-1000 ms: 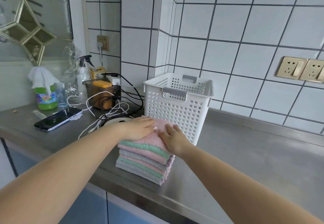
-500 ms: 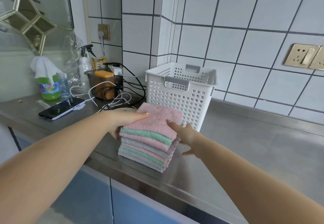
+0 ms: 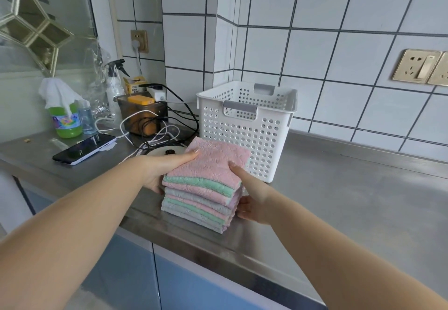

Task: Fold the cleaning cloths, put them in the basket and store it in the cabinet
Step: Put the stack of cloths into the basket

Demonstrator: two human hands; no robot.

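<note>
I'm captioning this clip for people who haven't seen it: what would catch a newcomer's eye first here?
First, the stack of folded cloths in pink, green and grey near the steel counter's front edge, gripped on either side by the left hand and right hand. Just behind it stands an empty white perforated basket, with a tangle of cables and a phone to the left.

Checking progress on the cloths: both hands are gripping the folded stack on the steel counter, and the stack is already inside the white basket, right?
Not quite. The head view shows the stack of folded cloths in front of the white basket, not inside it. The left hand and right hand do grip it on the steel counter.
</note>
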